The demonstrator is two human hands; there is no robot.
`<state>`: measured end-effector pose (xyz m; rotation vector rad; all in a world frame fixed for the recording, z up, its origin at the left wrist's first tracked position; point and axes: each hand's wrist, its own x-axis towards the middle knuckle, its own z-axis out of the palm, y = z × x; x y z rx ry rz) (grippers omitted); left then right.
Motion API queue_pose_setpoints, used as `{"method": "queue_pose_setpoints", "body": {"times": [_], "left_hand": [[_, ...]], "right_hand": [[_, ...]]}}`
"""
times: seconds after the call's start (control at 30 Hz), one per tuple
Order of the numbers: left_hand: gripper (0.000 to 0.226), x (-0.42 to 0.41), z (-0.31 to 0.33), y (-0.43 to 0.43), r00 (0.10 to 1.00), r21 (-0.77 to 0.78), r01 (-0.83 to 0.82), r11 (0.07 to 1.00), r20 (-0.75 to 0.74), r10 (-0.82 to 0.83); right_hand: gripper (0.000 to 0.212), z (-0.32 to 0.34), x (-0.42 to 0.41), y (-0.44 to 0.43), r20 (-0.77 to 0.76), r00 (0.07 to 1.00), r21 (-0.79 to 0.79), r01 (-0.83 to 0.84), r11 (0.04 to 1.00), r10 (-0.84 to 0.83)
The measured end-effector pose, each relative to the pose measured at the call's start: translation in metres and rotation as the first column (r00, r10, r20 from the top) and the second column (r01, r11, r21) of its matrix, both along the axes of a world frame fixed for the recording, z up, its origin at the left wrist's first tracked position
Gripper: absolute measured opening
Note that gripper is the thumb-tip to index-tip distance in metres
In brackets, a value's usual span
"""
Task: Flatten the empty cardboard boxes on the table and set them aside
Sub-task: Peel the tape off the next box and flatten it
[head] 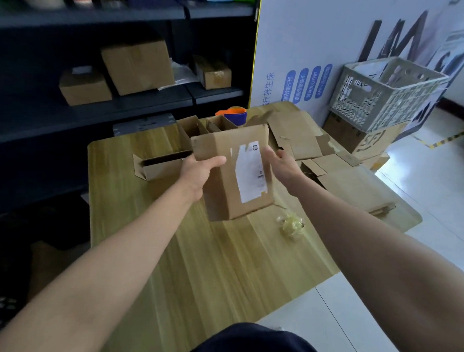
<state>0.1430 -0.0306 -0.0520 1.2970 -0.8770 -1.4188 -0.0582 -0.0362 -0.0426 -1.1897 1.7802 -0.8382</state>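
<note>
- A labelled box (pixel 233 176) is held in the air above the table (pixel 170 266). It is tilted and keeps its full box shape, so it is not yet flattened.
- Its left side is gripped by the left hand (pixel 199 172), with the thumb laid across the front face.
- Its right edge is clasped by the right hand (pixel 281 161). The fingers are mostly hidden behind the cardboard, so the hold is probably a pinch.
- Flattened boxes (pixel 338 174) are piled on the table's right side, so part of the task appears done.
- At least 3 more remain unflattened behind: a low box (pixel 160 165) and 2 upright boxes (pixel 193 127).
- A tape wad (pixel 292 224) lies nearby.
</note>
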Motion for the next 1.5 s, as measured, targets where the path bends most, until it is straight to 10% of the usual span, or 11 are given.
{"method": "queue_pose_setpoints", "body": {"times": [0.17, 0.43, 0.67, 0.97, 1.23, 1.37, 1.5], "left_hand": [[0.018, 0.006, -0.008, 0.005, 0.944, 0.231, 0.100, 0.968, -0.330, -0.018], [0.076, 0.026, -0.030, 0.010, 0.951, 0.462, 0.149, 0.874, -0.309, 0.002], [0.019, 0.033, -0.025, 0.004, 0.969, 0.548, 0.121, 0.828, -0.245, 0.020], [0.023, 0.040, -0.015, 0.001, 0.926, 0.481, 0.280, 0.831, -0.363, -0.102], [0.023, 0.051, -0.039, -0.011, 0.994, 0.538, 0.037, 0.842, 0.067, -0.087], [0.065, 0.041, -0.051, -0.011, 0.755, 0.245, -0.180, 0.953, 0.656, -0.026], [0.074, 0.026, -0.037, -0.006, 0.831, -0.072, 0.194, 0.978, 0.542, -0.125]], "right_hand": [[0.065, 0.002, 0.003, -0.001, -0.019, 0.997, 0.024, -0.069, 0.997, 0.069], [0.058, -0.009, -0.008, 0.000, -0.073, 0.997, 0.080, 0.021, 0.997, -0.015], [0.053, -0.018, -0.013, 0.000, -0.095, 0.994, 0.056, 0.061, 0.997, -0.055], [0.048, -0.016, -0.016, -0.005, -0.159, 0.987, 0.052, 0.027, 0.998, -0.018], [0.034, -0.007, -0.018, -0.004, -0.276, 0.953, 0.031, -0.119, 0.992, 0.123], [0.013, 0.005, -0.001, -0.006, -0.299, 0.925, 0.017, -0.240, 0.971, 0.234], [0.017, 0.013, 0.020, -0.007, -0.312, 0.879, 0.007, -0.378, 0.926, 0.361]]}}
